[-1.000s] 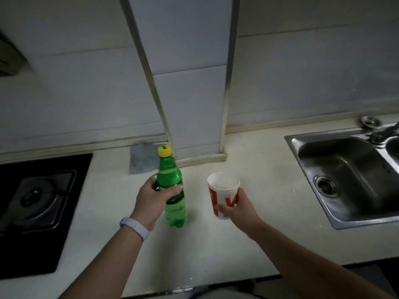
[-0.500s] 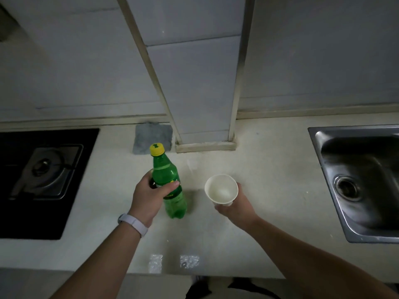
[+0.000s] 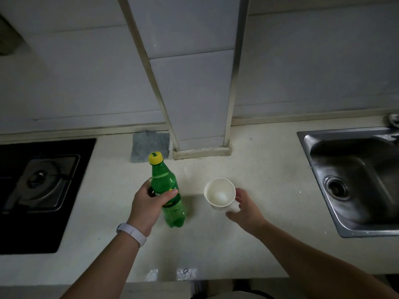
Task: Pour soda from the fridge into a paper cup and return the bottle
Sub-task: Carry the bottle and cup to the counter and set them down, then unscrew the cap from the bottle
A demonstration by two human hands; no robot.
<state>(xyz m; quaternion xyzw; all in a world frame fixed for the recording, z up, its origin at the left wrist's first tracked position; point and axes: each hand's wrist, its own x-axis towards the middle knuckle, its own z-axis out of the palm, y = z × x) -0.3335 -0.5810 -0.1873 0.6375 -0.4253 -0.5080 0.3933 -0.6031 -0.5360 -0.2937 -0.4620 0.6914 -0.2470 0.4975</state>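
A green soda bottle (image 3: 170, 197) with a yellow cap (image 3: 155, 158) stands upright on the pale counter (image 3: 269, 175), cap on. My left hand (image 3: 149, 206), with a white band on its wrist, grips the bottle around its middle. To the right of the bottle stands a white paper cup (image 3: 219, 194), seen from above, its inside white with no liquid showing. My right hand (image 3: 244, 209) holds the cup from its right side, thumb near the rim and fingers curled round the lower wall.
A black gas hob (image 3: 41, 186) lies at the left of the counter. A steel sink (image 3: 356, 180) is set in at the right. A tiled column (image 3: 200, 104) juts out from the wall behind, with a grey patch (image 3: 150, 145) beside its foot.
The view has tilted down and shifted, so the cup now shows from above. Both hands stay on the bottle and the cup, which stand in the same spots on the counter.
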